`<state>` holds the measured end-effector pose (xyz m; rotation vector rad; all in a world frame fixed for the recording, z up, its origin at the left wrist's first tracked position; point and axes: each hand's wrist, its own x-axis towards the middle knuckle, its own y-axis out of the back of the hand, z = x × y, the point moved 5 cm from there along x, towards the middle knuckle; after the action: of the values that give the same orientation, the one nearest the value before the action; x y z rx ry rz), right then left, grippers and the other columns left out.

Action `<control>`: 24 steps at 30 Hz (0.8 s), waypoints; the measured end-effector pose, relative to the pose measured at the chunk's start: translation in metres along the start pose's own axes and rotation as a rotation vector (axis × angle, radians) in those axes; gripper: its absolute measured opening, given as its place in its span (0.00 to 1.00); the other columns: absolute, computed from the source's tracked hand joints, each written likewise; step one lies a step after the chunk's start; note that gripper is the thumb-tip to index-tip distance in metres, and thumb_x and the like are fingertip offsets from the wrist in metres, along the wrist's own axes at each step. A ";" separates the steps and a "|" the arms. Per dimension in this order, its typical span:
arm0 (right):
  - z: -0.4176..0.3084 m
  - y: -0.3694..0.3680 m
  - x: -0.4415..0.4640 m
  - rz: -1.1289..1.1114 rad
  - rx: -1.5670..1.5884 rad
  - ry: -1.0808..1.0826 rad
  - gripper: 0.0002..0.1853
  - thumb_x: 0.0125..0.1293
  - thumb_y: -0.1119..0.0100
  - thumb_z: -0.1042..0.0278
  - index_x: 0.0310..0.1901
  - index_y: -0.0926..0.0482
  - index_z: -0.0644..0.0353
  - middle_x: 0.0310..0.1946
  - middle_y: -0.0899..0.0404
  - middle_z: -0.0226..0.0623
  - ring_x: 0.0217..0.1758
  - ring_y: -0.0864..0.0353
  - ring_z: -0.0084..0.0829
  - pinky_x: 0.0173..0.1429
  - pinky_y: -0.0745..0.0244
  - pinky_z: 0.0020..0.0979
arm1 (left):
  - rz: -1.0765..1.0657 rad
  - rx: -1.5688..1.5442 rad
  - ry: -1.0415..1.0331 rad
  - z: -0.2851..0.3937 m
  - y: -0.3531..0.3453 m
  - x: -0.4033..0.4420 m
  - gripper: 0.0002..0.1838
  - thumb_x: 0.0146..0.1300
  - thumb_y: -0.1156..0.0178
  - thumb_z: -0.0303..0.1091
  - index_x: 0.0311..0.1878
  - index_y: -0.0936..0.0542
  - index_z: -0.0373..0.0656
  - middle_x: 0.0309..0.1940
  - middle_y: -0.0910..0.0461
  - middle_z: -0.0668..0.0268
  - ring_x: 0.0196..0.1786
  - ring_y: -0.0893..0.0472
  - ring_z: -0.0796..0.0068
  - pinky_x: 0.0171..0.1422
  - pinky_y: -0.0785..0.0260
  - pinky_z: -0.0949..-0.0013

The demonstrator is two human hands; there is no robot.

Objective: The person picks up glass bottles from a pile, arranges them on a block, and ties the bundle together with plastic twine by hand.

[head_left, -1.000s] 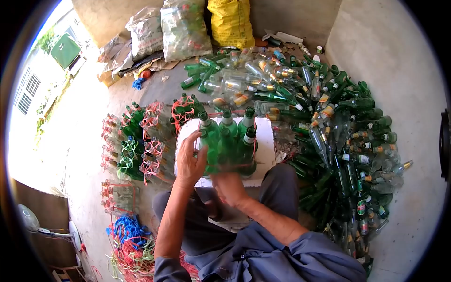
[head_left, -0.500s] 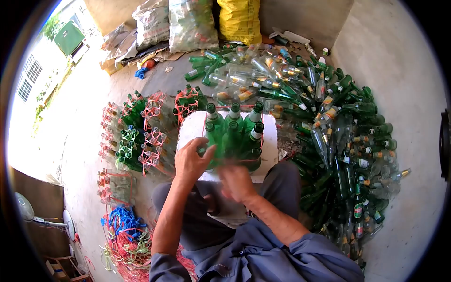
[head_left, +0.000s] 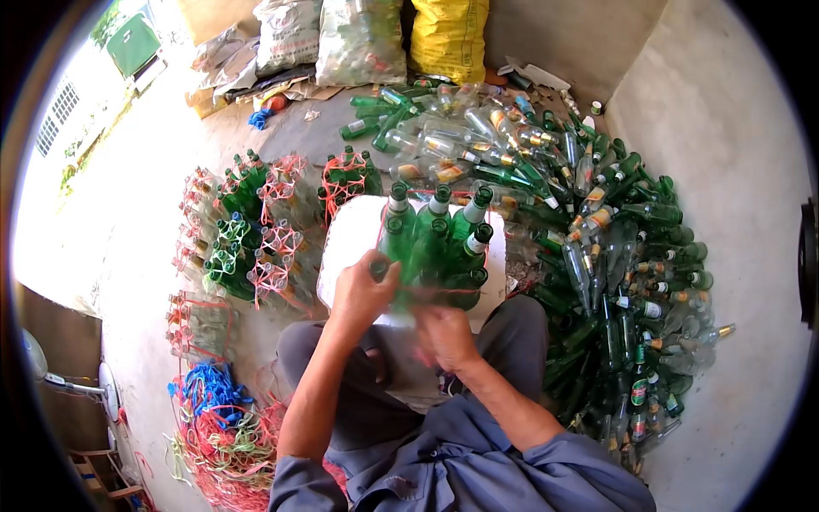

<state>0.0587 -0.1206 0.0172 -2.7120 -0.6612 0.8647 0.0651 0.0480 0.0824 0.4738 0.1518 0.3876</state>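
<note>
A cluster of green glass bottles (head_left: 429, 235) stands upright on a white block (head_left: 350, 226) in front of my knees. My left hand (head_left: 363, 290) is closed around the neck of the nearest left bottle (head_left: 378, 270). A thin red plastic strap (head_left: 448, 292) runs around the bunch on the near side. My right hand (head_left: 446, 335) is curled into a fist just below the bottles, at the strap; its fingertips are smeared by motion, and the strap's end in them is mostly hidden.
Strapped bottle bundles (head_left: 247, 222) stand to the left. Loose bottles (head_left: 614, 256) are heaped at the right and back. A tangle of red and blue straps (head_left: 226, 435) lies at lower left. Full sacks (head_left: 363, 43) line the back wall; a fan (head_left: 107, 392) stands far left.
The view has shifted slightly, so the block and bottles sit a little further right. My right hand has moved slightly down and right. My left hand stays at the near left bottle.
</note>
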 end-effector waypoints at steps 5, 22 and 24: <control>0.012 0.003 -0.009 0.069 -0.271 0.209 0.22 0.73 0.44 0.57 0.22 0.23 0.60 0.09 0.35 0.24 0.09 0.40 0.16 0.16 0.48 0.25 | 0.103 0.045 -0.129 -0.020 -0.007 0.002 0.13 0.68 0.36 0.39 0.41 0.20 0.36 0.20 0.20 0.64 0.18 0.19 0.75 0.23 0.28 0.70; 0.060 -0.019 -0.039 -0.064 -0.210 -0.109 0.20 0.75 0.46 0.55 0.30 0.19 0.61 0.12 0.33 0.23 0.14 0.36 0.17 0.20 0.44 0.24 | 0.176 -0.193 -0.072 -0.027 -0.022 -0.009 0.13 0.65 0.35 0.35 0.45 0.23 0.36 0.28 0.17 0.50 0.30 0.16 0.53 0.37 0.25 0.56; 0.060 -0.013 -0.029 -0.118 -0.513 0.324 0.19 0.75 0.44 0.56 0.33 0.17 0.63 0.13 0.30 0.27 0.18 0.31 0.18 0.25 0.36 0.27 | 0.222 -0.124 -0.149 -0.026 -0.021 -0.009 0.13 0.65 0.35 0.36 0.45 0.23 0.37 0.30 0.17 0.48 0.33 0.17 0.48 0.39 0.26 0.54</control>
<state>-0.0030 -0.1188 -0.0123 -3.1054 -1.0725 0.2308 0.0575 0.0380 0.0497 0.3963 -0.0700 0.5734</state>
